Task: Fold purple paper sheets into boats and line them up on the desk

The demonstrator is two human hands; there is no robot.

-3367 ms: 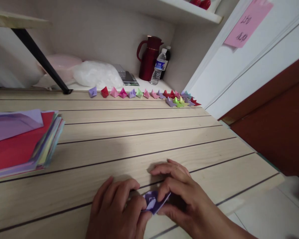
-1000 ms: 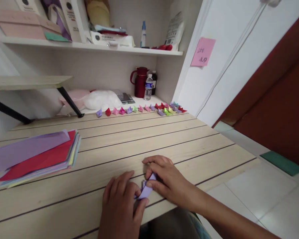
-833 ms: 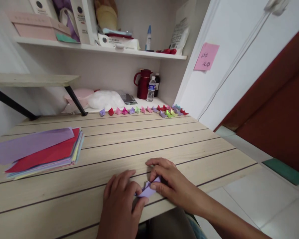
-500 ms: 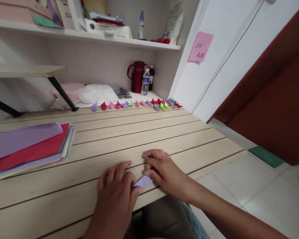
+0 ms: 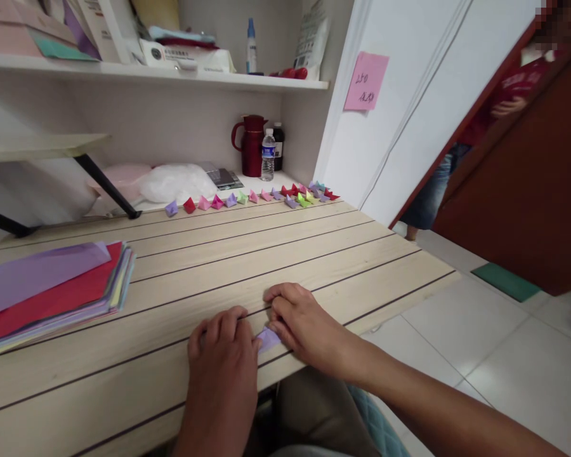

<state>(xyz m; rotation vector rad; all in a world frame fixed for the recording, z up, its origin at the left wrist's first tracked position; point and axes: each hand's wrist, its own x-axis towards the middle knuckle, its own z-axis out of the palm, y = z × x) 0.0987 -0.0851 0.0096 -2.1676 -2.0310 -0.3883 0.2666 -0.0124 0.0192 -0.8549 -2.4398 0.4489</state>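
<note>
A small folded piece of purple paper (image 5: 268,338) lies on the wooden table (image 5: 247,254) near its front edge. My left hand (image 5: 223,362) presses on its left side with curled fingers. My right hand (image 5: 299,324) pinches its right side, fingers closed over it. Most of the paper is hidden under the two hands. A stack of coloured paper sheets (image 5: 47,292), purple on top and red below, lies at the left of the table.
A row of small folded paper shapes (image 5: 247,198) in several colours lines the table's far edge. Behind it stand a dark red jug (image 5: 252,145), a water bottle (image 5: 268,155) and a white plastic bag (image 5: 176,183). Another person (image 5: 461,139) stands by the red door at right.
The view has swung up and to the right, and a person now shows in the doorway. My hands have closed in over the purple paper, which now lies flatter against the table.
</note>
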